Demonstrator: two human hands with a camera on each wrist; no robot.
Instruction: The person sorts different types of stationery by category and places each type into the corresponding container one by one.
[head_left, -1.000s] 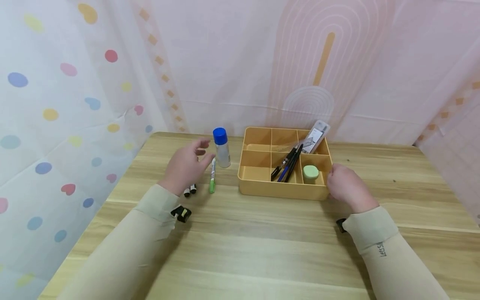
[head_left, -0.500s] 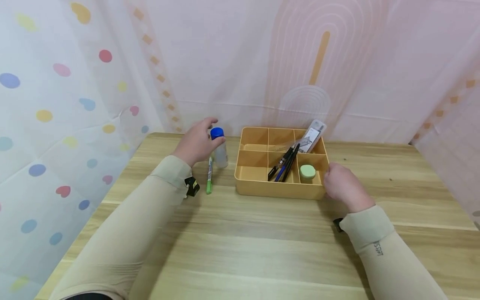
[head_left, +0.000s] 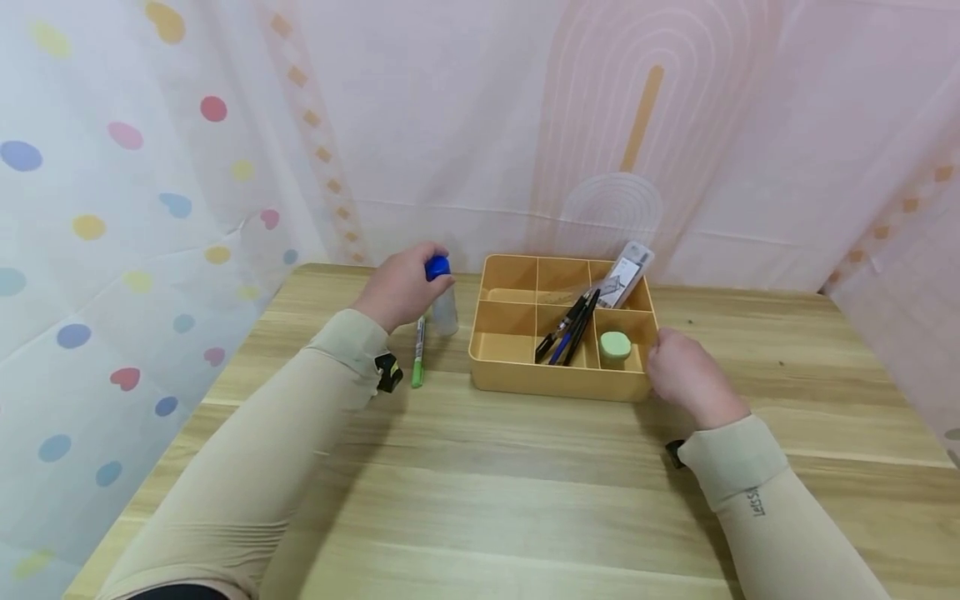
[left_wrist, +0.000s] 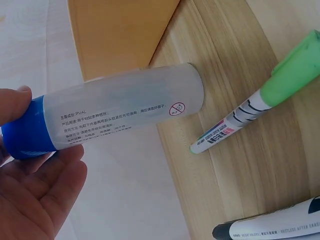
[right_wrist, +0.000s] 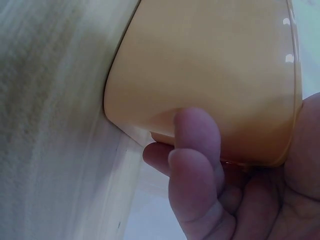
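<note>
My left hand (head_left: 401,287) holds an upright glue bottle (head_left: 445,312) by its blue cap, left of the orange organizer box (head_left: 558,381). In the left wrist view the thumb lies on one side of the cap (left_wrist: 30,127) and the fingers curl under the other. A green-capped marker (head_left: 418,354) lies on the table just beside the bottle. My right hand (head_left: 690,371) grips the box at its right front corner. The right wrist view has its fingertips against the outer wall (right_wrist: 210,60) and the thumb at the rim.
Several dark pens (head_left: 573,329) lean in the box's front middle compartment. A pale green rounded block (head_left: 615,344) sits front right, and a clear case (head_left: 626,273) sticks up at back right. A white marker with a black end (left_wrist: 280,220) lies near the left hand. Patterned cloth (head_left: 450,125) hangs behind.
My left hand has moved right and away from me, from over the markers to the glue bottle, and its fingers have closed on the blue cap. The right hand stays on the box.
</note>
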